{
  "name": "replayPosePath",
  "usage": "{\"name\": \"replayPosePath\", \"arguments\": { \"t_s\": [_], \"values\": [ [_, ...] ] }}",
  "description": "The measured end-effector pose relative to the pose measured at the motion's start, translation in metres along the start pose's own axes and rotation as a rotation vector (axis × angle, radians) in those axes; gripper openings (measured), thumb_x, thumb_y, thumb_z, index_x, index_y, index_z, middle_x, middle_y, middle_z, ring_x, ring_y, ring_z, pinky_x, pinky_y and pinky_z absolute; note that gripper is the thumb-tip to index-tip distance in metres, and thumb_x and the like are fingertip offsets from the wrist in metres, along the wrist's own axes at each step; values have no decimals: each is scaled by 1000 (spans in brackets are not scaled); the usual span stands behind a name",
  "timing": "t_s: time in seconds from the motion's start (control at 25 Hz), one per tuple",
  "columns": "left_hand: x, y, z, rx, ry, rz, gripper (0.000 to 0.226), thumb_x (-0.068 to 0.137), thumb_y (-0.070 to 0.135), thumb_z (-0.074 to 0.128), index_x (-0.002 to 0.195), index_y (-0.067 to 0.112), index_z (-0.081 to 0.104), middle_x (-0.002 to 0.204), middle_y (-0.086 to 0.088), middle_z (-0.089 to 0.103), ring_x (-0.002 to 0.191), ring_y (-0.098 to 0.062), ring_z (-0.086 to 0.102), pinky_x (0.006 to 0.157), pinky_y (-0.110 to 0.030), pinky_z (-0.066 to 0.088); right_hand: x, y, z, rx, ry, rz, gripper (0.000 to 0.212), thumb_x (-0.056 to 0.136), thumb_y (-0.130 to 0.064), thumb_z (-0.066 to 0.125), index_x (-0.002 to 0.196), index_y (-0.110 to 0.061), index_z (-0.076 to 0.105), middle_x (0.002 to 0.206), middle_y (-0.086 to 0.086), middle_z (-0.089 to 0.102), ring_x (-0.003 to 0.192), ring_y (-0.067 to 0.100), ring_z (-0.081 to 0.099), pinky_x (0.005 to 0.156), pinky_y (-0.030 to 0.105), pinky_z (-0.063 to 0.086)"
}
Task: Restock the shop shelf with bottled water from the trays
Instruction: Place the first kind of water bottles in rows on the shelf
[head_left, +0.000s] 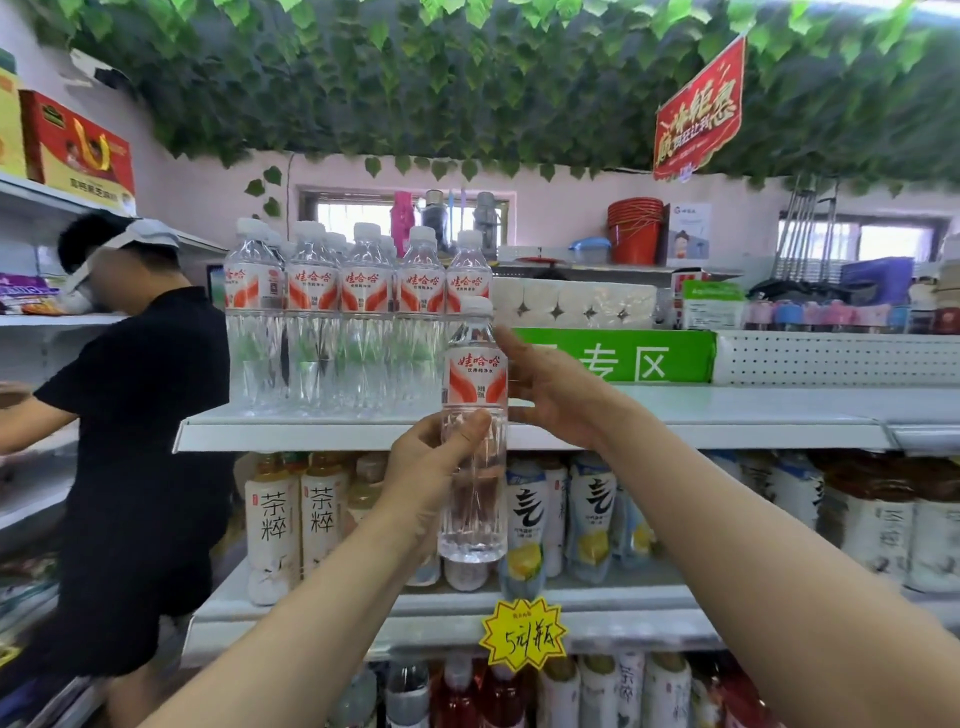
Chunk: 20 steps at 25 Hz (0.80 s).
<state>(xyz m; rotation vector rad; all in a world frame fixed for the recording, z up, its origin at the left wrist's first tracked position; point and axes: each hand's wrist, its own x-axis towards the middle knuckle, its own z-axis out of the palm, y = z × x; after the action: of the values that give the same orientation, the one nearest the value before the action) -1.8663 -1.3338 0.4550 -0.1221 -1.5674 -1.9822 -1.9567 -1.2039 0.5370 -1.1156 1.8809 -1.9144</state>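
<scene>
One person in a black shirt (130, 415) is reaching toward the rack at far left. Beside them, shelved bottles (337, 312) are standing in rows on the left end of the top shelf (675, 434). The left hand (426, 467) is clasping the held bottle (474, 382) around its lower body, keeping it upright before the shelf edge. The right hand (556, 395) is hovering with straight, relaxed fingers by the label; contact is unclear.

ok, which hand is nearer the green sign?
Right. Right hand is at the left end of the green sign; left hand grips the water bottle lower down, further away.
</scene>
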Motion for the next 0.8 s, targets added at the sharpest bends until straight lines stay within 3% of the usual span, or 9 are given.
{"name": "replayPosePath", "arguments": {
  "t_s": [0.16, 0.36, 0.44, 0.52, 0.8],
  "values": [
    [-6, -1, 22, -9, 28, 9, 87, 53, 45, 86, 122, 2, 56, 109, -20, 72, 86, -26, 76, 73, -42, 62, -40, -6, -3, -81, 16, -13, 54, 81, -35, 79, 130, -16, 64, 117, 10, 75, 99, 22, 72, 92, 40, 59],
    [-7, 4, 50, 154, -41, 48, 68, 65, 50, 79, 118, 12, 59, 106, -6, 75, 95, -21, 74, 84, -39, 60, -55, -21, -26, -135, 117, -38, 49, 80, -27, 82, 123, -9, 68, 102, 7, 78, 88, 18, 74, 73, 31, 60],
    [0, 9, 57, 242, -50, 111, 74, 63, 58, 75, 121, 14, 63, 112, 0, 73, 106, -15, 69, 93, -31, 54, -50, -27, -38, -138, 146, -58, 46, 83, -25, 81, 123, -8, 67, 95, 3, 78, 82, 14, 73, 70, 27, 59],
    [11, 13, 58, 301, -22, 169, 82, 64, 63, 71, 130, 16, 59, 126, 3, 67, 119, -12, 61, 103, -30, 48, -41, -34, -50, -138, 161, -93, 43, 84, -26, 80, 122, -9, 68, 93, 1, 78, 82, 13, 73, 70, 27, 59],
    [65, -8, 35, 740, 455, 432, 94, 82, 58, 71, 155, 21, 26, 162, 1, 25, 149, -22, 22, 121, -50, 23, 23, -66, -95, -121, 189, -207, 37, 87, -32, 78, 116, -10, 70, 90, -2, 76, 82, 13, 71, 78, 31, 58]
  ]
}}
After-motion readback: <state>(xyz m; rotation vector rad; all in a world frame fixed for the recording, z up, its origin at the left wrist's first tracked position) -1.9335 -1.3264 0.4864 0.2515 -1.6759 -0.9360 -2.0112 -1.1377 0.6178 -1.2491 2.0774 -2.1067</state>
